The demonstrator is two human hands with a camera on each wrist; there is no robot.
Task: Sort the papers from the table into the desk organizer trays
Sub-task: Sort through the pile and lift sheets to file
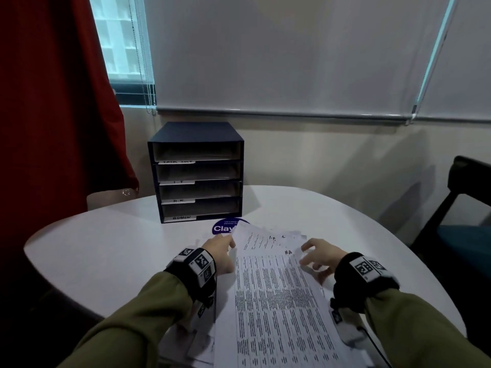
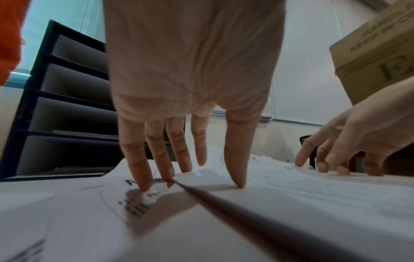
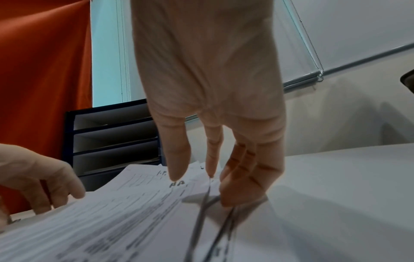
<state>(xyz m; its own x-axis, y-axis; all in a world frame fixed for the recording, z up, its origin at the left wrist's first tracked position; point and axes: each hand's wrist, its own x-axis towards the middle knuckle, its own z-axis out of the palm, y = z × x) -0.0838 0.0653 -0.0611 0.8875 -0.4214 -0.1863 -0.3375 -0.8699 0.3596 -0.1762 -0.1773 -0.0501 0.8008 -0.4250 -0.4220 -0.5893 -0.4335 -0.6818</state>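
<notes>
The left hand [image 1: 221,254] rests straight fingertips on the left side of the papers [image 1: 276,293], stacked at the near edge of the worktop [image 1: 106,251]; the right hand [image 1: 320,257], fingers loosely spread, touches the stack's right side. Neither grip encloses a sheet.

Recommended: pin the stack with the left fingertips and peel one top sheet free.

The desk organizer [image 1: 198,172] stands at the far edge. Only the head view shows its tray labels; only the left wrist view shows a cardboard box [image 2: 376,46].

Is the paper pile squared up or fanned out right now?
Fanned out: the papers lie skewed, far corners splayed unevenly toward the desk organizer.
</notes>
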